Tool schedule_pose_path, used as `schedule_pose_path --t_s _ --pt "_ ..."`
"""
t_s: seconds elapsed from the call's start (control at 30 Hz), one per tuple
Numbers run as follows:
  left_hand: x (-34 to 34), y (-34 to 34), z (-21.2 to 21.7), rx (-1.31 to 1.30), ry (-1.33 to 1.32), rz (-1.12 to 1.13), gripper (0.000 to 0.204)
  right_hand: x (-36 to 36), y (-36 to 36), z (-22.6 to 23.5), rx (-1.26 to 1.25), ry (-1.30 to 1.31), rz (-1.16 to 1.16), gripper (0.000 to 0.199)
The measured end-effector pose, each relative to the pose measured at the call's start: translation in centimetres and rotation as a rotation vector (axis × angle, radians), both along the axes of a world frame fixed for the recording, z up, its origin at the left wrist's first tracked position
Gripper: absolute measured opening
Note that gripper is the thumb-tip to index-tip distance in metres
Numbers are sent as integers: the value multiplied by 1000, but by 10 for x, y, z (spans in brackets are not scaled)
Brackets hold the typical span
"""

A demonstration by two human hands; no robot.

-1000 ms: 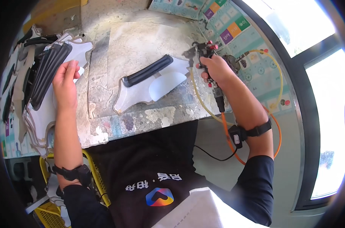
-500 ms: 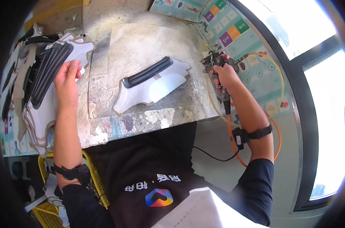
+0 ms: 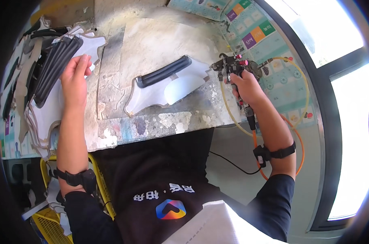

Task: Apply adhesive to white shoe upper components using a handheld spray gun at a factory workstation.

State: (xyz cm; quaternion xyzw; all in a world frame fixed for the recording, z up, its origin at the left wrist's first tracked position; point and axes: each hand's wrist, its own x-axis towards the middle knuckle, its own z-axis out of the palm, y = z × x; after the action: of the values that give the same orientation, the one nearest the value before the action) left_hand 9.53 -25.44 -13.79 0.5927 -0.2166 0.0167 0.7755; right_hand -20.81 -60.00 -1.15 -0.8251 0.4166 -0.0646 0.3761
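Observation:
My right hand (image 3: 244,86) grips a dark spray gun (image 3: 230,66) with red knobs at the right edge of the workbench; its nozzle points left toward a white shaped piece with a black ribbed strip (image 3: 164,81) lying in the middle of the bench. A yellow hose (image 3: 229,114) and an orange hose (image 3: 255,150) hang from the gun. My left hand (image 3: 75,79) rests flat on the top piece of a stack of white pieces with black ribbed strips (image 3: 56,61) at the left.
The paint-stained workbench (image 3: 152,122) has a worn front edge. A colourful patterned mat (image 3: 270,44) lies at the right. A yellow wire basket (image 3: 50,219) stands below left. A bright window (image 3: 347,81) is at the right.
My right hand has carried the spray gun to the right, away from the white piece, toward the bench's right edge. My left hand has stayed on the stack.

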Motion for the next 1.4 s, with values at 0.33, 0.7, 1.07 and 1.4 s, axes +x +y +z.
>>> schedule_pose_path --t_s 0.33,0.7,1.07,1.4 --pt "-1 0 2 4 54 -1 23 -5 67 2 96 37 116 20" --pt "3 2 1 24 26 -3 25 -18 123 15 209 63 346 24" --pt "0 1 1 6 3 -22 25 -28 51 5 -3 32 -35 17" --pt "2 0 -1 5 21 -9 24 -49 127 6 239 57 283 17"
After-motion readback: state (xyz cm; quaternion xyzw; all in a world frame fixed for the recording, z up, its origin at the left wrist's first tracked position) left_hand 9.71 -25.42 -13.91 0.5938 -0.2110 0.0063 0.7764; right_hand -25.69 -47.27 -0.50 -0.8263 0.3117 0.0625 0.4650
